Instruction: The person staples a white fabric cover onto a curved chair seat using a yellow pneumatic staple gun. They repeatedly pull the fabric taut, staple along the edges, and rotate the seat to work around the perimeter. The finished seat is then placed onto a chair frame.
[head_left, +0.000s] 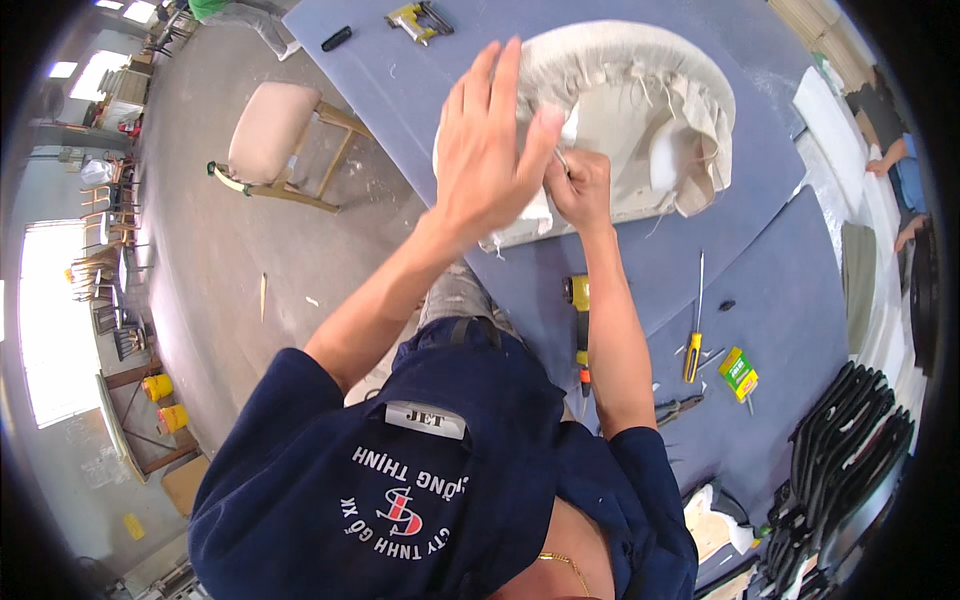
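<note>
A round cream upholstered piece (640, 45) lies on the blue-grey work table, its gathered fabric edge and loose threads showing. My right hand (583, 190) is closed in a fist at its near left side, gripping a thin metal tool (563, 160) of which only a short length shows, so its kind is unclear. My left hand (487, 150) is raised just left of the fist, fingers stretched out and thumb apart, slightly blurred, with nothing in it. It hides part of the piece's left edge.
A yellow staple gun (420, 22) lies at the far left of the table (560, 258). A yellow-handled screwdriver (693, 350), pliers (680, 408) and a green-yellow packet (738, 375) lie right of my forearm. Black parts (850, 440) stack lower right. A chair (275, 140) stands left.
</note>
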